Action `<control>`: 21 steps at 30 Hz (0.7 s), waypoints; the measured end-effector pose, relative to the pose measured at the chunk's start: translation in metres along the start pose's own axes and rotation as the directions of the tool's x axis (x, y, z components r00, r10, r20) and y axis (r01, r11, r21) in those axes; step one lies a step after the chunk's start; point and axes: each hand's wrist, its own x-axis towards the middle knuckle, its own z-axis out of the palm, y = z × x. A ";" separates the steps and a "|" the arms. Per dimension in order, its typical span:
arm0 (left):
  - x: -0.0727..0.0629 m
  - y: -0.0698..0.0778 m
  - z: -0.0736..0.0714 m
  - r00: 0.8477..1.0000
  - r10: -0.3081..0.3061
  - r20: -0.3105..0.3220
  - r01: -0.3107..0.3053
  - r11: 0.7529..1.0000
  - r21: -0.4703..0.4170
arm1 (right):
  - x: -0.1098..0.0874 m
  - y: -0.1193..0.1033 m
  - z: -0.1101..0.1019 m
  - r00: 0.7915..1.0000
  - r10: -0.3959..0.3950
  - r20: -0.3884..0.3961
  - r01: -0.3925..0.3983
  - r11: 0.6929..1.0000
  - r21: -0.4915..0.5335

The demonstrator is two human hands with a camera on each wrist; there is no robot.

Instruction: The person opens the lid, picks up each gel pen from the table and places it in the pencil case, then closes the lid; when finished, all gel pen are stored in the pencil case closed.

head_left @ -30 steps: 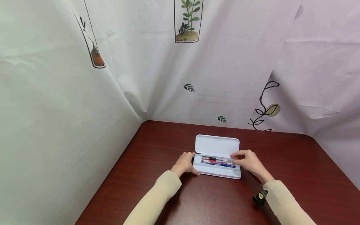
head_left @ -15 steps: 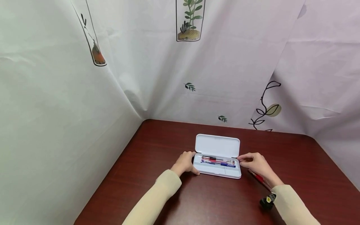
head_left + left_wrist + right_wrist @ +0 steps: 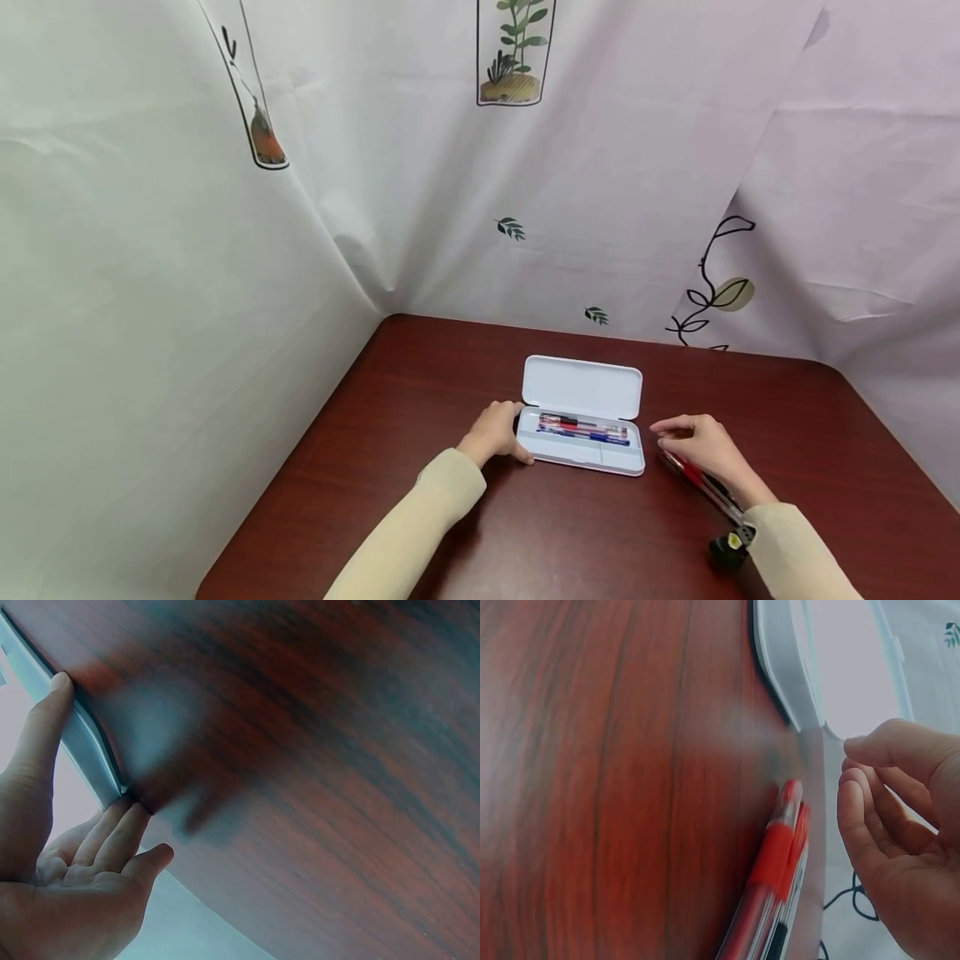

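Observation:
A white pencil case (image 3: 558, 449) stands with its lid (image 3: 582, 387) raised at the back. Several pens (image 3: 583, 429), red, black and blue, lie side by side in its rear compartment. My left hand (image 3: 495, 431) grips the case's left end, thumb at the front edge and fingers round the back corner. Just right of the case, my right hand (image 3: 702, 443) hovers with loosely bent fingers and holds nothing. Beneath it, red pens (image 3: 771, 859) lie on the table, pointing towards the case; the wrist partly covers them in the head view.
A small dark object (image 3: 727, 550) with a yellow patch sits beside the right sleeve. The dark red-brown table (image 3: 570, 533) meets white printed cloth (image 3: 420, 167) at its back and left.
My right hand has drawn away from the pens in the case, moving right and towards me to above the red pens. The left hand keeps its hold on the pencil case.

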 end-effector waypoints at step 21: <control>0.000 0.001 -0.001 1.000 -0.001 0.004 0.001 1.000 -0.013 | -0.022 0.026 -0.021 0.996 0.087 -0.015 -0.087 0.996 0.005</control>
